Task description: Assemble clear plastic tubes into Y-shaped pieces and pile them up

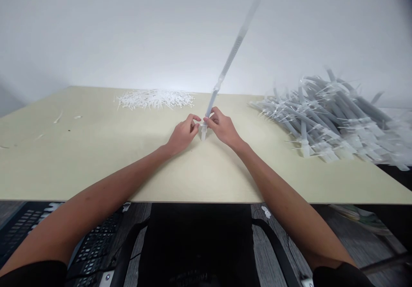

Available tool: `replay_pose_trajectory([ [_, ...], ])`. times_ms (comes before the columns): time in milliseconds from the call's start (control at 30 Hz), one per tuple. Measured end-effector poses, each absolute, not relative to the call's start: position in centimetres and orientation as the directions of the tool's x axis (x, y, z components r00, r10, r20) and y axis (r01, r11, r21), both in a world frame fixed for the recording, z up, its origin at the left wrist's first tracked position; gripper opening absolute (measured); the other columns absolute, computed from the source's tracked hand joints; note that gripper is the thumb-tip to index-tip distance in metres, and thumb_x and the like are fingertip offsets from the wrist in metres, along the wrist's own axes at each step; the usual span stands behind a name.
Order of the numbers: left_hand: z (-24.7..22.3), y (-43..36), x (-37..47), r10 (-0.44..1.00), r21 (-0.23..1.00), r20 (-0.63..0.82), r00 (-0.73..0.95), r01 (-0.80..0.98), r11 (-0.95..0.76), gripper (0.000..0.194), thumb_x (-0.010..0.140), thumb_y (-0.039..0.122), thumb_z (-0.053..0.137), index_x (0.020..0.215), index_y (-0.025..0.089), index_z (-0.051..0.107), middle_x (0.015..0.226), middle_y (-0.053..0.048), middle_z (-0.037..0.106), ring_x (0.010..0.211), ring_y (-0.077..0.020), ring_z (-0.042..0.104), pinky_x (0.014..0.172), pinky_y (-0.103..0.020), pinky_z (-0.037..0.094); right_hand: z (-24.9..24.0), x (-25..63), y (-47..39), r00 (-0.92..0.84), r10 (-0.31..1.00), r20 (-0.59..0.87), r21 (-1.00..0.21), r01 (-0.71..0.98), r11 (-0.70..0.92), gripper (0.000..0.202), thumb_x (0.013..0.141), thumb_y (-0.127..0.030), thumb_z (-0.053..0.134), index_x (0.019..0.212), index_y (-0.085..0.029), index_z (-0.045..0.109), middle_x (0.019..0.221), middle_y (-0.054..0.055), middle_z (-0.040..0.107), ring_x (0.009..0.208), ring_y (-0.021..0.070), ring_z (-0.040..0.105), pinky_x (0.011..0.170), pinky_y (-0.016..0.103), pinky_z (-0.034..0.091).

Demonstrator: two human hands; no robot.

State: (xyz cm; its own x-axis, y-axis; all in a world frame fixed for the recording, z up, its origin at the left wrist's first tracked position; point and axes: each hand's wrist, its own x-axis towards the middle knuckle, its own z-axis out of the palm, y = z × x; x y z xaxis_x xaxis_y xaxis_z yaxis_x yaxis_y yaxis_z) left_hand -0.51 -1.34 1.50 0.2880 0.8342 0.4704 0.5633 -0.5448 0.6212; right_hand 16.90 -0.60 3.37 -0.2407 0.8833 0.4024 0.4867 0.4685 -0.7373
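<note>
1. Below the table's left edge I see a dark slotted crate (19, 222); white pieces show at its rim, though my view there is poor and partly covered by the arm.
2. My right hand (223, 126) pinches a slim grey tube (211, 102) between thumb and fingers, over the middle of the pale, smooth table (80, 149).
3. The tube tilts, its top leaning right; the upper length looks ribbed and blurred, the lower end is translucent.
4. My left hand (183, 134) is curled narrow beside that lower end; I cannot tell whether it grips anything.
5. Thin white strips (154, 99) lie heaped behind the left hand.
6. Grey tubes with milky, flat ends form a tangled pile (325, 111) at right.
</note>
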Motion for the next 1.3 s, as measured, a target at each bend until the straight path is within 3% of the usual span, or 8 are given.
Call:
replay_pose_trajectory([
  [200, 1.53, -1.52, -0.26, 0.816, 0.630, 0.493, 0.302, 0.523, -0.574, 0.015, 0.089, 0.030, 0.042, 0.100, 0.024, 0.051, 0.072, 0.004, 0.056, 0.064, -0.0119, 0.052, 0.063, -0.025, 0.039, 3.62, 16.88, -0.82, -0.254, 0.883, 0.395, -0.731, 0.495, 0.469, 0.024, 0.086, -0.045, 0.045, 0.096, -0.023, 0.045, 0.073, -0.001, 0.062, 0.070, 0.0179, 0.062, 0.068, 0.030, 0.044],
  [433, 1.18, -0.97, -0.42, 0.771, 0.560, 0.547, 0.326, 0.542, -0.627, 0.014, 0.088, 0.027, 0.044, 0.095, 0.023, 0.056, 0.088, 0.000, 0.060, 0.076, -0.0133, 0.056, 0.071, -0.027, 0.042, 3.50, 16.92, -0.55, -0.242, 0.882, 0.404, -0.725, 0.503, 0.470, 0.021, 0.085, -0.042, 0.046, 0.094, -0.024, 0.046, 0.072, -0.001, 0.063, 0.069, 0.0181, 0.063, 0.067, 0.030, 0.045],
  [1000, 1.34, -1.43, -0.18, 0.850, 0.663, 0.440, 0.289, 0.534, -0.525, 0.013, 0.088, 0.028, 0.044, 0.096, 0.021, 0.052, 0.089, -0.001, 0.064, 0.081, -0.0153, 0.059, 0.072, -0.028, 0.043, 3.27, 16.56, -0.94, -0.239, 0.898, 0.370, -0.737, 0.513, 0.440, 0.027, 0.087, -0.048, 0.041, 0.101, -0.024, 0.044, 0.075, 0.000, 0.063, 0.068, 0.0172, 0.060, 0.069, 0.031, 0.045],
  [1300, 1.24, -1.27, -0.36, 0.836, 0.593, 0.449, 0.317, 0.594, -0.544, 0.016, 0.088, 0.031, 0.041, 0.086, 0.020, 0.053, 0.082, -0.001, 0.063, 0.073, -0.0157, 0.056, 0.067, -0.029, 0.040, 3.32, 16.65, -0.99, -0.259, 0.896, 0.361, -0.731, 0.519, 0.444, 0.027, 0.088, -0.048, 0.040, 0.101, -0.025, 0.043, 0.074, -0.001, 0.062, 0.068, 0.0166, 0.060, 0.069, 0.030, 0.044],
])
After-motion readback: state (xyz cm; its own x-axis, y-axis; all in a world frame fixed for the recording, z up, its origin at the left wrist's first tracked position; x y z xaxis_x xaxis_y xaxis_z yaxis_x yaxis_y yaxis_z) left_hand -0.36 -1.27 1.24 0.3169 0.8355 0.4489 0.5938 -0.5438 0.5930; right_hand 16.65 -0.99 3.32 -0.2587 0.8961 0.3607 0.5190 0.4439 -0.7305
